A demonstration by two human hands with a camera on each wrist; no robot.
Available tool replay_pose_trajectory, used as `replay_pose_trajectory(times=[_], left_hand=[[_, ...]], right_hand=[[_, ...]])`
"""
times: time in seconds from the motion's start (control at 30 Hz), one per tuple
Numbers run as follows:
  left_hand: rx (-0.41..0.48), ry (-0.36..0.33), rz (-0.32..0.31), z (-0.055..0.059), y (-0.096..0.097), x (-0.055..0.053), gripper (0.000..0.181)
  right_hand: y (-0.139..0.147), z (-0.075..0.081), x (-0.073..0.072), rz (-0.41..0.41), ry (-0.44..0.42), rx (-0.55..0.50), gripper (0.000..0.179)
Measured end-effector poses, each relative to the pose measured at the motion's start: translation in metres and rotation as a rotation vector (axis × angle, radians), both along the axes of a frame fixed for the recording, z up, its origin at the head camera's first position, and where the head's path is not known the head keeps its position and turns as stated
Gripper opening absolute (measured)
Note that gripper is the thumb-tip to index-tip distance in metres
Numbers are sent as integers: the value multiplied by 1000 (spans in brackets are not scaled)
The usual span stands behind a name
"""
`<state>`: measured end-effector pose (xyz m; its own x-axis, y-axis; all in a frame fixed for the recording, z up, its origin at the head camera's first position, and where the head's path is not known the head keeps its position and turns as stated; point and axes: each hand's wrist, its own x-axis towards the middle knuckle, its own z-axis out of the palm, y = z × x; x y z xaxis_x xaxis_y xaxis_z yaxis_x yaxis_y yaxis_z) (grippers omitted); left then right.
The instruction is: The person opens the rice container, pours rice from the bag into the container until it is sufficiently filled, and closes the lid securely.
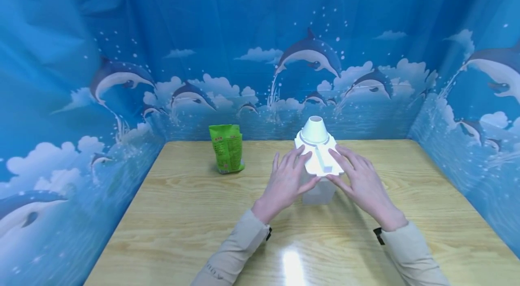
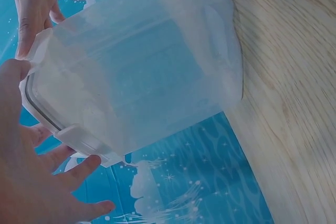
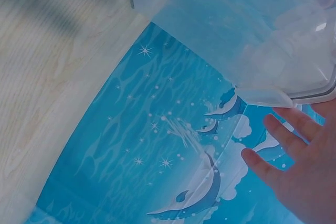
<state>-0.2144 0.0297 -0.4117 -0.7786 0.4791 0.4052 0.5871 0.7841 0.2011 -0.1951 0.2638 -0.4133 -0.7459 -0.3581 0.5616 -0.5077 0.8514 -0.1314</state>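
A translucent plastic storage container (image 1: 318, 192) stands upright on the table, its bottom on the wood in the left wrist view. Its white lid (image 1: 310, 159) has clip-like flaps at the sides and a cone-shaped white piece (image 1: 314, 130) on top. My left hand (image 1: 286, 177) is at the lid's left side, thumb and fingertips right at the edge and the other fingers spread. On the opposite side, my right hand (image 1: 363, 182) mirrors it, with thumb and index fingertip at the lid's rim. In the right wrist view its other fingers extend loosely beside a clip flap (image 3: 262, 97).
To the container's left, a green printed bag (image 1: 227, 150) stands upright toward the back of the wooden table (image 1: 183, 232). A blue dolphin-print curtain (image 1: 243, 29) encloses the table's back and both sides.
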Motion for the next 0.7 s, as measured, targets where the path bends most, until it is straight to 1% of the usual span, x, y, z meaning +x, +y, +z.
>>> replay_pose_trajectory(times=[0.33,0.47,0.7], left_hand=[[-11,20,11,-1,-7,3,69],[-3,30,7,-2,-11,3,68],[14,20,-4,-2,-17,4,68]], right_hand=[[-4,-1,0,7,1,10,67],[-7,0,1,13,2,12,67],[-11,0,2,20,13,26,67]])
